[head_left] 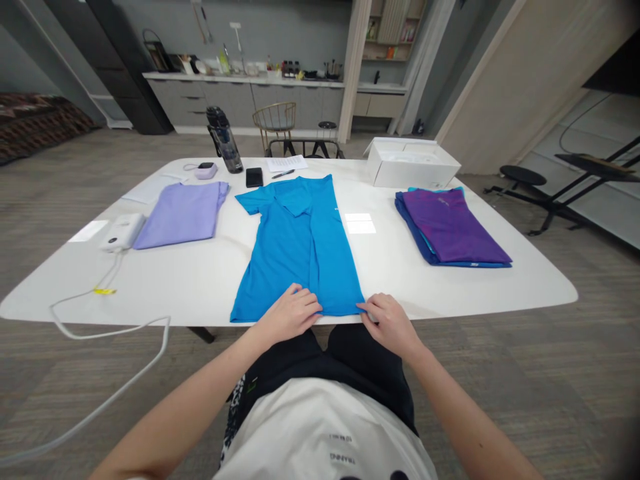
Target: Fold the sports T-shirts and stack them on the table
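A blue T-shirt (290, 250) lies on the white table with its hem along the near edge. Its right side is folded inward over the body, while the short sleeve on the left sticks out. My left hand (295, 310) is closed on the hem near its middle, fingertips on the cloth. At the right corner of the hem, my right hand (389, 325) pinches the fabric between thumb and fingers. To the left rests a folded lilac garment (180, 215). On the right is a stack of folded clothes with a purple shirt (455, 223) on top.
The white table (385, 280) also bears an open white box (413, 163), a dark water bottle (225, 141), a black wallet-like item (254, 177), a pen (283, 174), papers (287, 164) and a white power strip (123, 232). Its cable (160, 347) hangs off the left front edge.
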The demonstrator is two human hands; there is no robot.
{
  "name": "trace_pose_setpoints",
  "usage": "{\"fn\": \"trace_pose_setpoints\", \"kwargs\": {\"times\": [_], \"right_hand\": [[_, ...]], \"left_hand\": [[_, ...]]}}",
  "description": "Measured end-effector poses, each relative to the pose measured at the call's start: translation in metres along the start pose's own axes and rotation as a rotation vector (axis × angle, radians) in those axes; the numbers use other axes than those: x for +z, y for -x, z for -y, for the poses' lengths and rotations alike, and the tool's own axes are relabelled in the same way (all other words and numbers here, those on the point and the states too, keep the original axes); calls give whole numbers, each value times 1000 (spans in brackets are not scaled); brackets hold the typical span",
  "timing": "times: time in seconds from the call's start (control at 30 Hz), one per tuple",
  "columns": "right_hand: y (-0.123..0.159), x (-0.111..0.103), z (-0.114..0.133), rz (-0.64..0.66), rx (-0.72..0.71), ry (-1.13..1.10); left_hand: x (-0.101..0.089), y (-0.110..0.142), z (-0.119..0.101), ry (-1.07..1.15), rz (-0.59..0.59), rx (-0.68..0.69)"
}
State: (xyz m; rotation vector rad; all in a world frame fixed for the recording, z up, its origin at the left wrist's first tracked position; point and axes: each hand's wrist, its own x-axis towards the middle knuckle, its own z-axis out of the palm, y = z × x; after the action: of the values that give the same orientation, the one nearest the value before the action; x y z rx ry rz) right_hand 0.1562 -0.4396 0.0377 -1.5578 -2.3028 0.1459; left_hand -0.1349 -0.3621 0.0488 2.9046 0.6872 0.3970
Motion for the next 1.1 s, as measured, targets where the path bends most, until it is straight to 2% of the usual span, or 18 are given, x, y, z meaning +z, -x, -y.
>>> {"fn": "trace_pose_setpoints", "kwargs": {"times": [0.17,0.3,0.4,0.57,0.7,0.77,0.87,0.97,1.1], "right_hand": [[-12,-8,2,8,28,-65],[-42,-5,2,-49,48,-94],[-68,2,2,-61,40,-66],[-86,11,-1,59,63,63],[-95,5,-9,174,151,133],[-106,1,-13,222,192,142],[-134,-2,-17,210,225,131],[-177,3,-28,120,186,85],[-246,21,-59,-11,121,49]], "left_hand": [[-4,-11,1,57,-60,-103],[0,-32,19,-19,-177,-267],[12,-43,33,-72,-178,-339],[26,-38,37,-128,-88,-374],[17,-35,34,-150,-110,-377],[9,-40,39,-137,-112,-374],[1,-58,61,-128,-140,-382],[1,-86,97,-140,-153,-422],[2,-132,157,-111,-51,-575]]}}
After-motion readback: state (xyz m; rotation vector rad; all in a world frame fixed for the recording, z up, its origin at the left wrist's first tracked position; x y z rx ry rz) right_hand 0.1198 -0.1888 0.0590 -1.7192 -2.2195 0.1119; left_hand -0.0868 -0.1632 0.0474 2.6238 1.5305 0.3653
